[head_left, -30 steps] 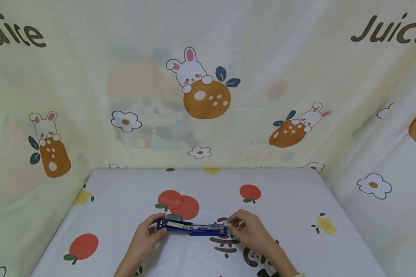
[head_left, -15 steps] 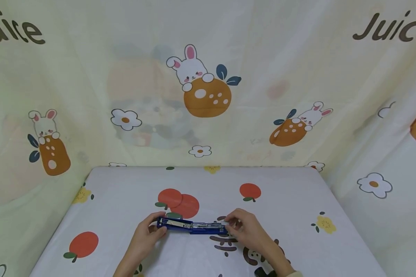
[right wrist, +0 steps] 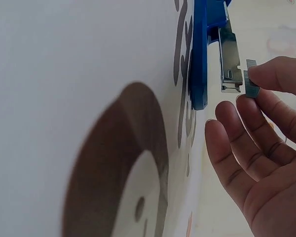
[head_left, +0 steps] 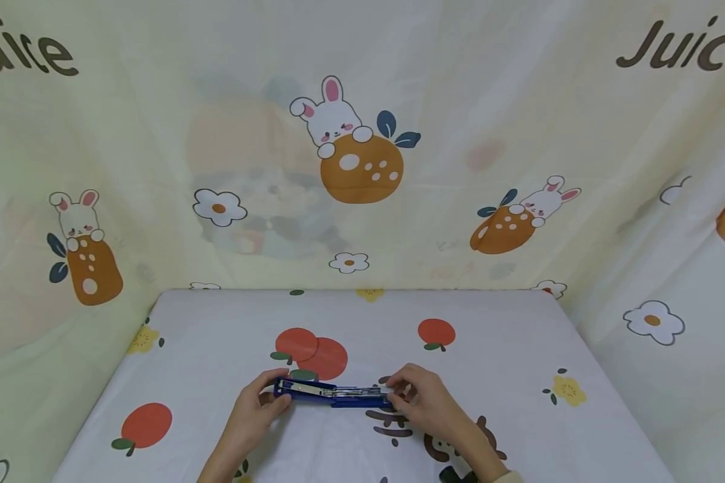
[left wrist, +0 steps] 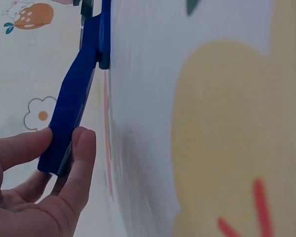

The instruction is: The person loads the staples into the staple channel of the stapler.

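Shifted slightly leftward, the right hand (head_left: pixel 425 399) pinches a staple strip (right wrist: pixel 250 89) just above the magazine (right wrist: pixel 231 57) of the stapler (left wrist: pixel 70 111) the left hand (head_left: pixel 250 409) grips; best align it squarely.

Pale yellow cloth walls (head_left: pixel 459 80) with bunnies (head_left: pixel 335 124) on oranges (head_left: pixel 362 178) hang around a white worktop (head_left: pixel 507 355) dotted with red fruit (head_left: pixel 146 425)

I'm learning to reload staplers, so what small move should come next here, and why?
Probably lower the staple strip into the metal magazine: the right hand pinches it close by, not yet seated, while the left hand holds the opened blue stapler.
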Demonstrator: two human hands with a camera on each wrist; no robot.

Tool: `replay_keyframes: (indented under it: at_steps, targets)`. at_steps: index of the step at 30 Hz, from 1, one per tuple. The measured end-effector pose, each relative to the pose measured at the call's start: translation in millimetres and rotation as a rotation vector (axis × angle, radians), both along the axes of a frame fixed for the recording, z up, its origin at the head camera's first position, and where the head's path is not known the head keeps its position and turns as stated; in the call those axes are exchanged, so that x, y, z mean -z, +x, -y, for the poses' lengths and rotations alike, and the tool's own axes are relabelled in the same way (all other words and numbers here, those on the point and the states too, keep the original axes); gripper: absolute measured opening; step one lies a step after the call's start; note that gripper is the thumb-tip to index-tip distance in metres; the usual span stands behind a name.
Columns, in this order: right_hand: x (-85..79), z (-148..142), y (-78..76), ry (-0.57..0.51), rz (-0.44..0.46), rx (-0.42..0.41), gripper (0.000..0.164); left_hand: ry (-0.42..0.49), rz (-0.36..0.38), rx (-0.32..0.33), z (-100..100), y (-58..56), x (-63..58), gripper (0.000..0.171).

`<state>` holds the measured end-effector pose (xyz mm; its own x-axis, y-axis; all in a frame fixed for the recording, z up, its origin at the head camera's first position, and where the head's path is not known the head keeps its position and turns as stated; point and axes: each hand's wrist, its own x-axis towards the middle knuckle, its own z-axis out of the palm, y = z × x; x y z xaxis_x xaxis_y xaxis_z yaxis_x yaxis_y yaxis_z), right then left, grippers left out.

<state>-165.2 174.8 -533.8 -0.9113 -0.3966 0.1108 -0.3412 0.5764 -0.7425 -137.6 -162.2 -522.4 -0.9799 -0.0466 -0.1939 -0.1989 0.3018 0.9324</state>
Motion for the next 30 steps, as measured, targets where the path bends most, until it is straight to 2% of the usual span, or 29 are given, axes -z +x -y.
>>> replay_keyframes:
  at_steps: [30]
  targets:
    - [-3.6, 5.6, -3.1, 0.029, -0.024, -0.010, 0.015, -0.004, 0.010, -0.002, 0.0, -1.3, 0.9, 0.051]
